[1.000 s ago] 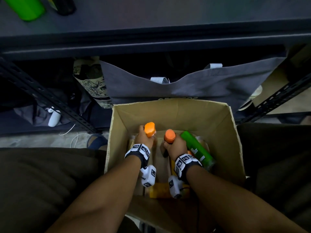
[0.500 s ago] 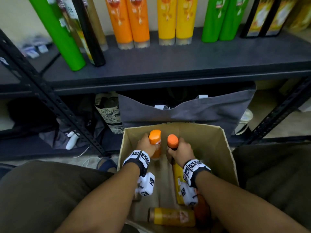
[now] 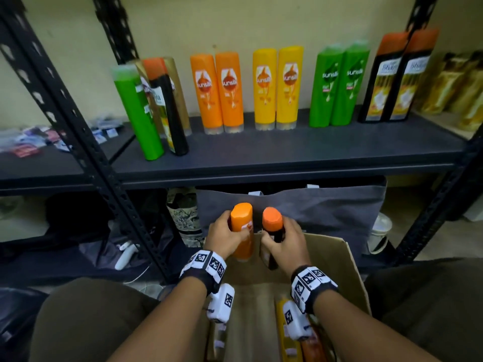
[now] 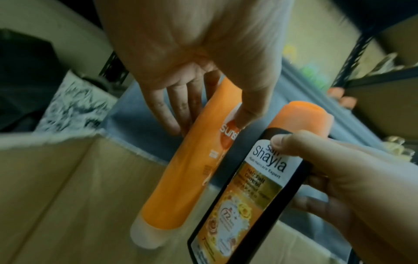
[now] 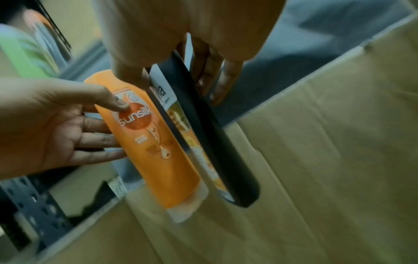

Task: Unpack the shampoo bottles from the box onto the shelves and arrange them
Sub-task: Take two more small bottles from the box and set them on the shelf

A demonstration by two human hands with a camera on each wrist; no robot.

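Lifting two bottles above the box (image 3: 337, 259), our left hand (image 3: 226, 237) grips the orange bottle (image 3: 241, 229), our right hand (image 3: 283, 242) the black bottle (image 3: 273, 231); rigid, smooth plastic, likely slippery, best held mid-body.

Dark shelf (image 3: 287, 150) carries upright shampoo bottles (image 3: 219, 92).

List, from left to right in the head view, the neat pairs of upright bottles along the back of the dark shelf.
Orange Sunsilk bottle pair → yellow Sunsilk bottle pair → green Sunsilk bottle pair → black bottle pair with orange caps.
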